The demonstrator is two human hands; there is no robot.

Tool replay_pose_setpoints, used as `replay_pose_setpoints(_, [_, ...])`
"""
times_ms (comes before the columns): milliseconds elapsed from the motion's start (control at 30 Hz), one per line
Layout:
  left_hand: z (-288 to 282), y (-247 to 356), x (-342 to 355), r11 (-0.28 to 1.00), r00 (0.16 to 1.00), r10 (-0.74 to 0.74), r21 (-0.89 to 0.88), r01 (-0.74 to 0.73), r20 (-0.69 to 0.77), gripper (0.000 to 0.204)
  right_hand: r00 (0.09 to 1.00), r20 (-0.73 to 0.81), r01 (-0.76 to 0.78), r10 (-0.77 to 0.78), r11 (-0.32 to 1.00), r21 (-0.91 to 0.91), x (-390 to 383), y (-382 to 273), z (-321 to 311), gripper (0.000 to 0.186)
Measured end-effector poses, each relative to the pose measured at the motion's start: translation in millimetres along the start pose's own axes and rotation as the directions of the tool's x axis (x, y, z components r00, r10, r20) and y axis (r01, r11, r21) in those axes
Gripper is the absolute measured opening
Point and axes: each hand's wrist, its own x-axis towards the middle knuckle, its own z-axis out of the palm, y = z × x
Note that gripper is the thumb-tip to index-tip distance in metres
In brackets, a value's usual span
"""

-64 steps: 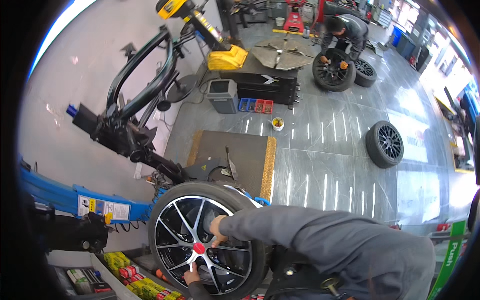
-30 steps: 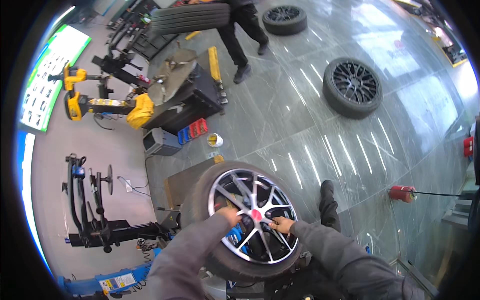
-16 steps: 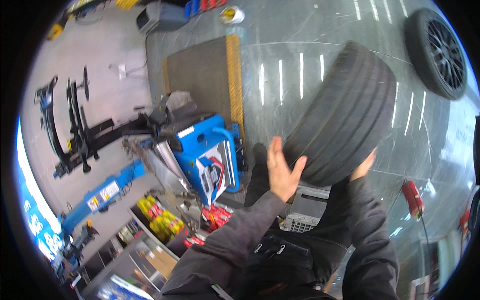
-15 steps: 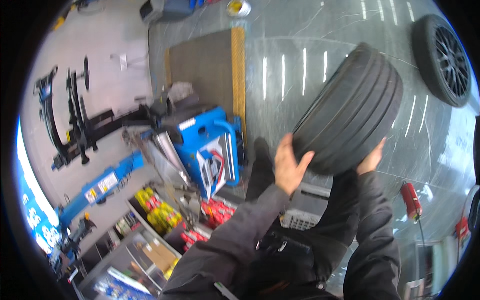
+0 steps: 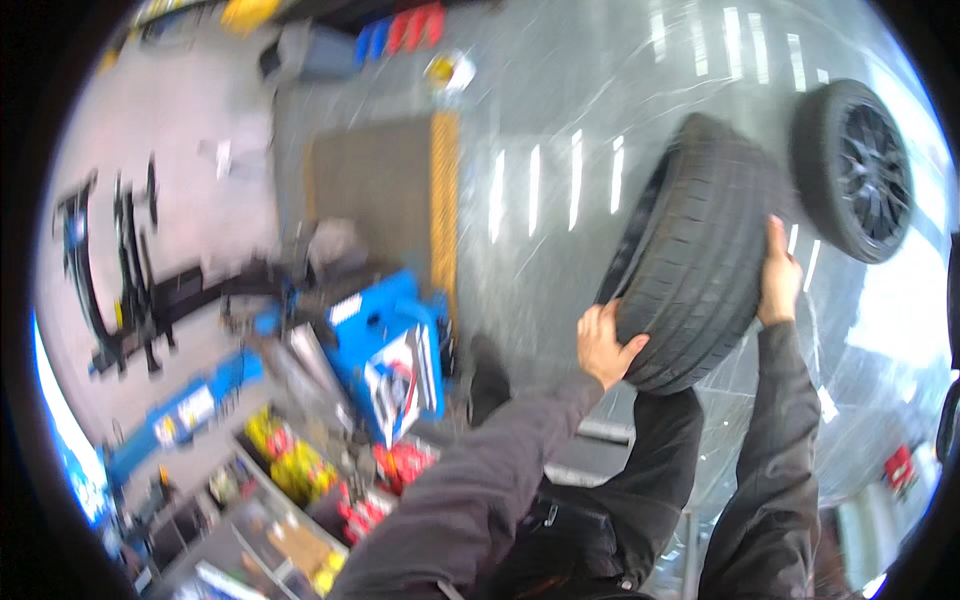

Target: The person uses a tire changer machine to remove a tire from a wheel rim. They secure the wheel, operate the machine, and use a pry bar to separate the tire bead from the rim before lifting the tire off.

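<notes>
A wide black tyre [image 5: 695, 255] is tilted between my two hands, tread toward me, over the floor and my legs. My left hand [image 5: 607, 345] grips its lower left edge, fingertips at the sidewall and thumb on the tread. My right hand [image 5: 780, 275] holds the right side with fingers along the edge. The wheel inside the tyre is mostly hidden. Just beyond, at the right, another tyre on a black spoked wheel [image 5: 825, 170] rests on the floor. The picture is somewhat blurred.
At left stands a blue-and-black tyre machine [image 5: 355, 325]. Trays [image 5: 228, 552] hold yellow and red packages at lower left. A mat with yellow edging [image 5: 365, 170] lies ahead, near a grey bin [image 5: 310, 55] and white bucket [image 5: 450, 70]. A red object [image 5: 898, 468] is at lower right.
The tyre, earlier face up with its silver spokes showing, has turned tread toward me. Since half a second ago my right hand has moved higher along its side and my left has shifted rightward.
</notes>
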Motion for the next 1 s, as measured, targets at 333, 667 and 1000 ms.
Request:
replay_pose_setpoints(333, [87,237,308,0.979,0.987,-0.091,0.168,0.113,-0.135,0.069,0.99,-0.142,0.036,-0.022,0.994,0.099,-15,14,-52,0.057])
replay_pose_setpoints(667, [133,303,679,0.87,0.877,-0.015,-0.426,0.248,0.48,0.075,0.741,-0.671,-0.133,-0.027,0.974,-0.186,259,-276,33,0.076])
replay_pose_setpoints(1000, [222,478,767,0.883,0.815,0.454,-0.062,-0.465,0.361,0.094,0.792,-0.538,-0.121,0.288,0.938,0.324,411,-343,-43,0.064])
